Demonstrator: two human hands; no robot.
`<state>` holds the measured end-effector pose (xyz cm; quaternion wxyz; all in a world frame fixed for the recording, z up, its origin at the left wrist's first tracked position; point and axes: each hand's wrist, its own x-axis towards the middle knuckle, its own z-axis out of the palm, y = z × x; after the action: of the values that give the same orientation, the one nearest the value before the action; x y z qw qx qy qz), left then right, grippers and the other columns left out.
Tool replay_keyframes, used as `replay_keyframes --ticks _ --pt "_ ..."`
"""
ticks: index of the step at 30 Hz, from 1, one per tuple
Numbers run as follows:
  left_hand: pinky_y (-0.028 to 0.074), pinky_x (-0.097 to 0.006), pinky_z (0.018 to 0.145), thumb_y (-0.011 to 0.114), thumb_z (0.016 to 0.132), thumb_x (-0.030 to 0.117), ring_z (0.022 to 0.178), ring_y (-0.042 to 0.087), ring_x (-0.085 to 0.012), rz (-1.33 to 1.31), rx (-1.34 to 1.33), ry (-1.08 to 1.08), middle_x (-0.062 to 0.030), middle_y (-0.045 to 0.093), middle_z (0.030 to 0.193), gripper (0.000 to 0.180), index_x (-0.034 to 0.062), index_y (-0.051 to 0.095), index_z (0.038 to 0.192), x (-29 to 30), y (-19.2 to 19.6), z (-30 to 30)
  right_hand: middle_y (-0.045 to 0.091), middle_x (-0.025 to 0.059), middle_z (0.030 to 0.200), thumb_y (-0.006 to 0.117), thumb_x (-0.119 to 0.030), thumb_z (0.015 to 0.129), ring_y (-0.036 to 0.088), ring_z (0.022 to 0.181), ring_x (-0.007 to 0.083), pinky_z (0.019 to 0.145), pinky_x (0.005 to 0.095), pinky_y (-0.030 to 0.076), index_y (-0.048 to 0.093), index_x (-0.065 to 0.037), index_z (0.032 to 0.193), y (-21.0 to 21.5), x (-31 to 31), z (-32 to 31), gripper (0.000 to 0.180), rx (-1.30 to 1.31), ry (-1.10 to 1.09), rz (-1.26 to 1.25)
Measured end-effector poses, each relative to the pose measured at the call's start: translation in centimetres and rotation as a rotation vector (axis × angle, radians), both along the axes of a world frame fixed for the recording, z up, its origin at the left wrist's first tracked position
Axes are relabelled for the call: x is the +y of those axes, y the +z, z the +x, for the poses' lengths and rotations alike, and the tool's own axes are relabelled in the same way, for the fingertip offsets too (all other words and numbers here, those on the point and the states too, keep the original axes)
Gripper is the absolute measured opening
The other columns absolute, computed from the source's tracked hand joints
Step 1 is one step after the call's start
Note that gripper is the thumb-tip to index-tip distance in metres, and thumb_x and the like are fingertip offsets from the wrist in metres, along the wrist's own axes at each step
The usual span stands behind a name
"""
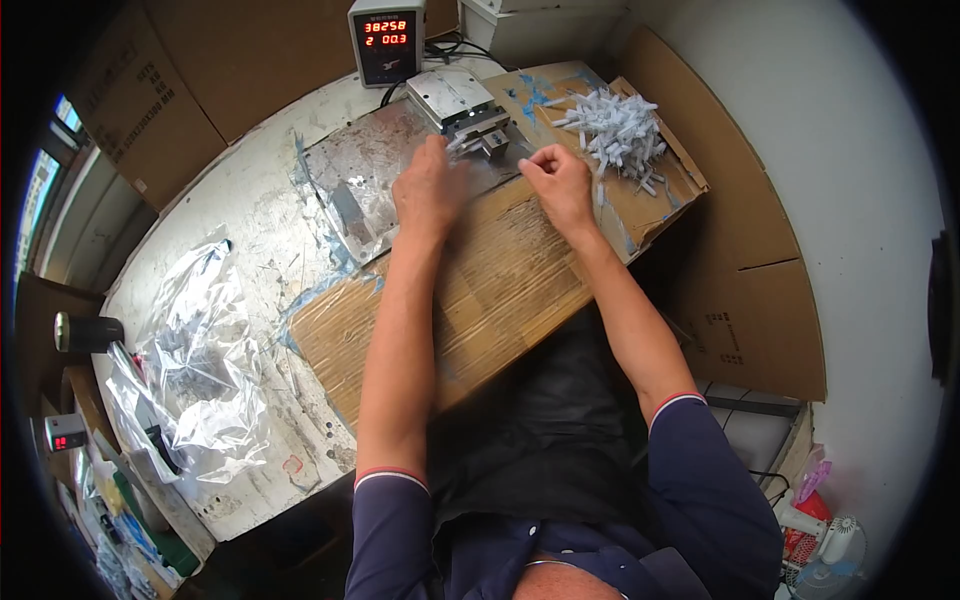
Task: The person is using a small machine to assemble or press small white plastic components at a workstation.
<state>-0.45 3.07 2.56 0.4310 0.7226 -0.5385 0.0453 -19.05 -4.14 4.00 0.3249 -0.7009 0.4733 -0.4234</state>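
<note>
Head view is all I have, looking down on a worn bench (250, 230) with a sheet of brown cardboard (480, 300) laid across it. I see the left hand (428, 185) reaching to the small metal fixture (470, 115) at the far edge, fingers curled at its front jaws; it is blurred, so I cannot tell whether anything is pinched there. The right hand (555, 180) sits just right of the fixture, closed into a loose fist with thumb and forefinger pressed together (something tiny may be between them, too small to make out). Just beyond it lies a heap of small white plastic parts (615, 130) on the cardboard, near the right hand but not touching it. Behind the fixture stands a grey counter box (386, 40) with red digits. Off to the left, well apart from both hands, a crumpled clear plastic bag (200, 370) rests on the bench
</note>
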Motion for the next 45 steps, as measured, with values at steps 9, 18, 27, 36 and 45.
replay_keyframes --ticks 9,18,27,36,45 --pt "0.056 -0.049 0.069 0.074 0.089 0.024 0.084 0.071 -0.0399 0.051 -0.078 0.006 -0.0149 0.07 0.106 0.033 0.01 0.058 0.114 -0.6 0.0 -0.4 0.071 0.012 0.076 0.077 -0.022 0.085 0.069 0.07 0.0272 0.066 0.0391 0.053 0.07 -0.005 0.086 2.7 -0.8 -10.7 0.018 0.622 -0.139 -0.238" --pt "0.055 -0.049 0.064 0.062 0.094 0.014 0.081 0.069 -0.0394 0.002 -0.135 0.001 -0.0165 0.066 0.098 0.015 0.0089 0.059 0.108 -0.5 -0.1 -0.9 0.073 0.0169 0.085 0.075 -0.029 0.082 0.071 0.083 0.0374 0.076 0.048 0.054 0.073 -0.004 0.083 2.4 -0.5 -11.1 0.024 0.799 -0.094 -0.068" --pt "0.055 -0.048 0.065 0.065 0.091 0.013 0.08 0.069 -0.0397 -0.099 -0.051 0.032 -0.0142 0.065 0.102 0.016 0.0112 0.063 0.107 -0.4 -0.4 -0.2 0.072 0.0157 0.082 0.073 -0.019 0.082 0.071 0.079 0.035 0.074 0.0448 0.055 0.072 -0.003 0.084 1.9 0.6 -11.5 0.016 0.65 0.0 -0.058" --pt "0.035 -0.026 0.044 0.075 0.094 0.019 0.051 0.045 -0.0049 -0.153 1.104 -0.288 0.0044 0.052 0.061 0.017 0.0027 0.073 0.1 0.0 0.8 2.5 0.073 0.0129 0.079 0.073 -0.017 0.087 0.071 0.072 0.0232 0.068 0.0364 0.054 0.072 -0.001 0.088 0.7 1.7 -7.1 0.017 0.254 -0.128 -0.069" --pt "0.034 -0.022 0.041 0.071 0.096 0.016 0.049 0.045 -0.0054 -0.373 1.41 -0.361 -0.0021 0.067 0.08 0.014 0.0049 0.065 0.102 -0.1 1.0 3.9 0.073 0.0061 0.077 0.075 -0.013 0.084 0.067 0.068 0.012 0.065 0.0288 0.053 0.073 0.0 0.087 -0.2 1.5 0.7 0.013 -0.025 0.081 0.015"
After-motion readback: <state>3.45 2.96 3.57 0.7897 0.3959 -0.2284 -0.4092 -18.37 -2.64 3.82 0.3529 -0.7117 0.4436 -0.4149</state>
